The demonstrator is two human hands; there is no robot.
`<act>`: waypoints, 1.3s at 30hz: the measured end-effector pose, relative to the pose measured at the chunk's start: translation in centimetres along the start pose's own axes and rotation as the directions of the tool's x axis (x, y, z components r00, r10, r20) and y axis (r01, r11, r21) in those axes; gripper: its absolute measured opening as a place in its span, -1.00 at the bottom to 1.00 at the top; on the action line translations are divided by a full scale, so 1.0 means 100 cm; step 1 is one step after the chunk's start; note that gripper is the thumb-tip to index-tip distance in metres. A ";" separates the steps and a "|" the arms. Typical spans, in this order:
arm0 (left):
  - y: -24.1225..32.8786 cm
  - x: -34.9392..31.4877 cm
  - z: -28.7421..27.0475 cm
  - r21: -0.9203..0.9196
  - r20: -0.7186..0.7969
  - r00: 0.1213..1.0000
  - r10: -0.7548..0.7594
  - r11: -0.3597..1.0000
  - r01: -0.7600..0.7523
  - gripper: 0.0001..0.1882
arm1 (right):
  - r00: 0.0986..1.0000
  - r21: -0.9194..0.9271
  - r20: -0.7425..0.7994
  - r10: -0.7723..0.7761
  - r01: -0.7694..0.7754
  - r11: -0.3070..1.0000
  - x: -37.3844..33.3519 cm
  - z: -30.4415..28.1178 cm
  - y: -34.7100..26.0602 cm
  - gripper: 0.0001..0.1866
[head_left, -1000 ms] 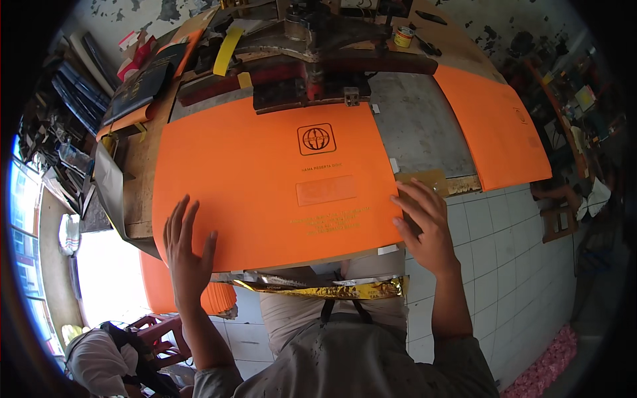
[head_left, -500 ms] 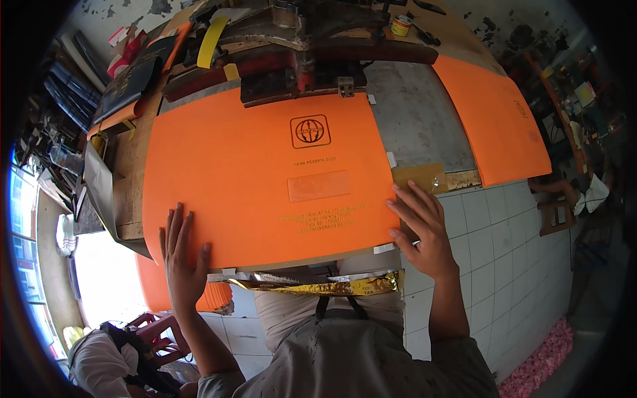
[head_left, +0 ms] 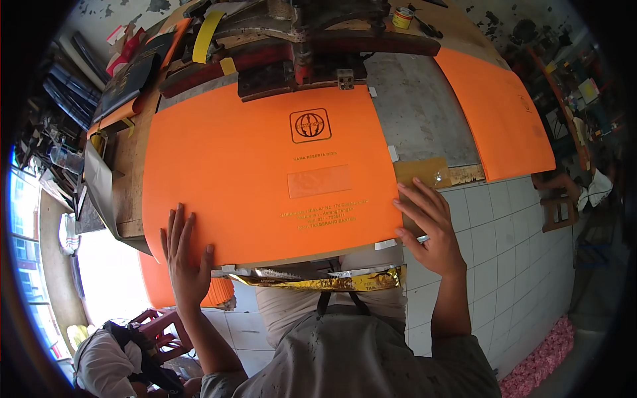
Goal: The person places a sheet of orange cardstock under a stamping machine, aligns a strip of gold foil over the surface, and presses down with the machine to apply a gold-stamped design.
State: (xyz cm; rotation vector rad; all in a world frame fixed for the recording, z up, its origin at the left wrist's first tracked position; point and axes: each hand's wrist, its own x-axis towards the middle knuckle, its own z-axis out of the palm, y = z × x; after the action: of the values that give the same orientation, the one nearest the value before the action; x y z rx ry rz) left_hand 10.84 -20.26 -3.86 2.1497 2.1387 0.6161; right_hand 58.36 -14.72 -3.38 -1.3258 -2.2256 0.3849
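Note:
A large orange cover sheet [head_left: 219, 159] lies on the grey metal bed of a press, printed with a dark emblem and gold lettering, with a small rectangular window below the emblem. My left hand [head_left: 184, 255] rests flat on its lower left corner, fingers stretched out. At the right edge, my right hand [head_left: 431, 229] touches the sheet with its fingertips, fingers spread. The dark iron press head [head_left: 302, 76] stands over the sheet's far edge. White tabs [head_left: 385, 245] sit along the bed by the sheet's right and near edges.
A stack of orange sheets [head_left: 497, 119] lies to the right and black covers [head_left: 136, 73] to the far left. Gold foil [head_left: 358, 281] hangs at the near edge, by my lap. A small yellow can [head_left: 402, 18] stands at the back. Another person [head_left: 109, 358] is at lower left.
The view has shifted slightly. Both hands stay at nearly the same places on the orange cover sheet, which lies as before.

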 end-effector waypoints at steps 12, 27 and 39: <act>0.018 0.005 0.001 -0.033 0.020 0.996 0.081 0.996 -0.081 -0.37 | 0.999 -0.057 0.038 -0.023 0.025 0.998 0.009 -0.001 -0.007 -0.48; 0.036 0.003 -0.002 -0.087 0.005 0.985 0.170 0.982 -0.169 -0.41 | 0.992 -0.221 0.110 -0.057 0.080 0.972 0.035 0.000 -0.020 -0.34; 0.037 -0.027 -0.001 -0.138 -0.065 0.979 0.193 0.970 -0.201 -0.53 | 0.998 -0.214 0.062 0.016 -0.002 0.977 0.004 -0.001 -0.024 -0.34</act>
State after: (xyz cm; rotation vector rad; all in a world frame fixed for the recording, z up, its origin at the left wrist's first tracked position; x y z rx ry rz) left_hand 14.37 -23.11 -3.28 2.3064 1.8517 0.8215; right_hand 56.56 -15.51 -2.00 -1.4512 -2.3687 0.1969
